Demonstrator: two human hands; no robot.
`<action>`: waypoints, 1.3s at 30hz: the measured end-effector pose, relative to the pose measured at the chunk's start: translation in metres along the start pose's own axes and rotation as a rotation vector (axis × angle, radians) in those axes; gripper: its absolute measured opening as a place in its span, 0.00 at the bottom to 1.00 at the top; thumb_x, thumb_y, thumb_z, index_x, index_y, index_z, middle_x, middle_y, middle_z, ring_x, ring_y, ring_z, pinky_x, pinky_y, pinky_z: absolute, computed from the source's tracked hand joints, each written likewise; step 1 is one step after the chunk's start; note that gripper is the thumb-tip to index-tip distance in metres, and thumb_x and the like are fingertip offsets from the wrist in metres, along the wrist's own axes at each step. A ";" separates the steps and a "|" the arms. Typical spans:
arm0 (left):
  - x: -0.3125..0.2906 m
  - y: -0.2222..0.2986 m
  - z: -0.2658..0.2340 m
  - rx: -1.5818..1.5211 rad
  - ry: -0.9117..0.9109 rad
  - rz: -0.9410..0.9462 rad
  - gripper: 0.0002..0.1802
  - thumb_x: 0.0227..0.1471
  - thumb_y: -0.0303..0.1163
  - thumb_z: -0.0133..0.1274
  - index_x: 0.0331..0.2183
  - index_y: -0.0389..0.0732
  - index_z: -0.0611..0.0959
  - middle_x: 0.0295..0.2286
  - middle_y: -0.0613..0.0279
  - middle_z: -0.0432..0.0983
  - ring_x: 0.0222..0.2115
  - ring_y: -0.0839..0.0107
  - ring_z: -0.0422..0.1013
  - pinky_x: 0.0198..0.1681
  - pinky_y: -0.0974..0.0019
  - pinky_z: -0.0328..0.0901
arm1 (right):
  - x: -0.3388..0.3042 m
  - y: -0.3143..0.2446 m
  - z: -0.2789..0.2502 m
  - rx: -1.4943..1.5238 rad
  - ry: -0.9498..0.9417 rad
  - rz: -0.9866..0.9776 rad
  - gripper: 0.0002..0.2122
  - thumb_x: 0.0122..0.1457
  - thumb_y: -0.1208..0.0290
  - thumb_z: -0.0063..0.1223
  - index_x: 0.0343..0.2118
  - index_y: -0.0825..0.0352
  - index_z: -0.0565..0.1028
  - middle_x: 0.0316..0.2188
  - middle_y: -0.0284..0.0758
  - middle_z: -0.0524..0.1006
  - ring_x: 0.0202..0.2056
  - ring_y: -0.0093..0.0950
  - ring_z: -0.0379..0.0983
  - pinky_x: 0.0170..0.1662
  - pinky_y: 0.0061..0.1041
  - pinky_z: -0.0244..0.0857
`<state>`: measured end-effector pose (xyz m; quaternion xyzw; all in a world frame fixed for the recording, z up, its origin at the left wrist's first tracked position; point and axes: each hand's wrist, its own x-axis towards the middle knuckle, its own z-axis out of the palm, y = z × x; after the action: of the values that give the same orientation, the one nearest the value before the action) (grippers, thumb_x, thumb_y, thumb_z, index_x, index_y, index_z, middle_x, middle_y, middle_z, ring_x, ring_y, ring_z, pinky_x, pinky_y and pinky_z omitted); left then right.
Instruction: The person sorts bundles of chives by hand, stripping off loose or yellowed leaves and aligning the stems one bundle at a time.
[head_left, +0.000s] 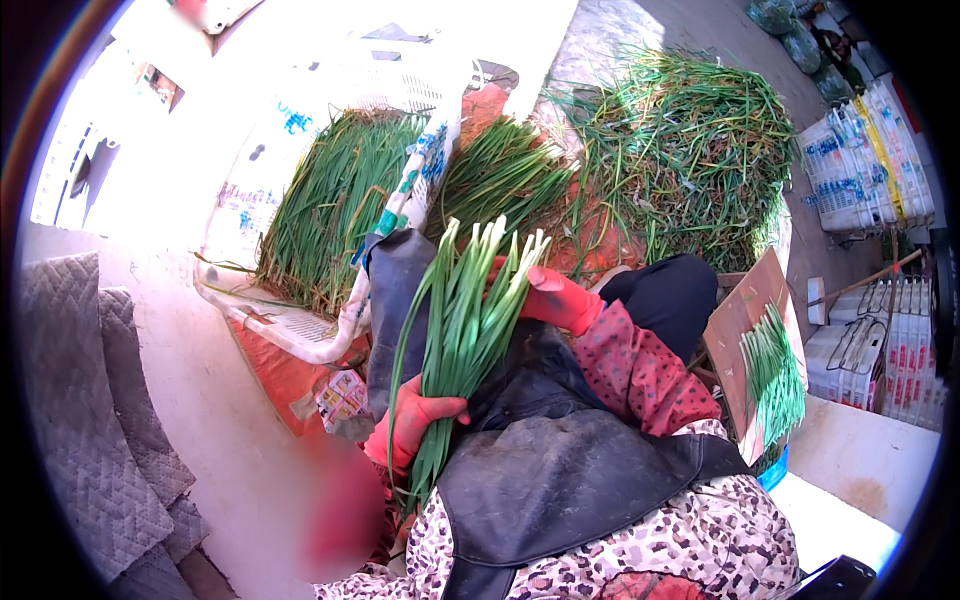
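Observation:
A bunch of garlic chives lies slanted across my lap over a black apron. Its white stem ends point up and away, and the green leaf tips hang toward me. My left hand, in a red glove, is closed around the leafy lower part, thumb across the front. Also gloved in red, my right hand grips the bunch from the right near the pale stems. Some of its fingers are hidden behind the stalks. Just beyond the bunch, more chives lie in a loose heap on reddish ground.
A white plastic crate of chives stands ahead left. A large tangled green heap sits ahead right. On my right, a tilted board carries trimmed chives. Stacked white crates are farther right; grey quilted cloth lies left.

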<state>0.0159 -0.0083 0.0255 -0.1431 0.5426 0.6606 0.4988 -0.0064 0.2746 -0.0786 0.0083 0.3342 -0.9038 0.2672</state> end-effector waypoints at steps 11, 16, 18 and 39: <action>-0.023 0.017 0.021 0.606 -0.187 0.213 0.33 0.45 0.25 0.59 0.54 0.37 0.67 0.40 0.60 0.76 0.40 0.73 0.70 0.46 0.68 0.64 | 0.038 -0.027 0.023 0.176 0.039 -0.183 0.32 0.55 0.52 0.53 0.57 0.67 0.62 0.35 0.34 0.75 0.39 0.27 0.72 0.42 0.29 0.69; -0.064 0.077 -0.053 0.638 0.223 0.443 0.31 0.51 0.24 0.51 0.57 0.35 0.63 0.49 0.53 0.69 0.47 0.71 0.67 0.49 0.68 0.62 | 0.028 -0.026 0.031 0.233 0.011 -0.201 0.27 0.57 0.58 0.52 0.55 0.70 0.63 0.33 0.35 0.75 0.37 0.28 0.73 0.41 0.31 0.69; -0.058 0.109 -0.048 0.420 0.312 0.755 0.30 0.54 0.29 0.47 0.58 0.36 0.62 0.51 0.50 0.66 0.48 0.68 0.67 0.48 0.67 0.64 | 0.030 -0.029 0.031 0.196 -0.006 -0.213 0.27 0.57 0.58 0.52 0.55 0.70 0.64 0.33 0.35 0.76 0.38 0.28 0.73 0.42 0.31 0.69; 0.063 0.027 0.058 -0.116 -0.343 0.122 0.30 0.41 0.23 0.58 0.49 0.33 0.70 0.39 0.53 0.76 0.38 0.65 0.74 0.45 0.64 0.67 | -0.037 -0.086 0.042 -0.641 0.304 -0.300 0.32 0.61 0.46 0.40 0.57 0.72 0.61 0.53 0.37 0.67 0.54 0.27 0.63 0.57 0.27 0.55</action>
<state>-0.0143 0.0753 0.0165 -0.0239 0.4181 0.7345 0.5340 -0.0100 0.3215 0.0129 0.0094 0.6331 -0.7710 0.0685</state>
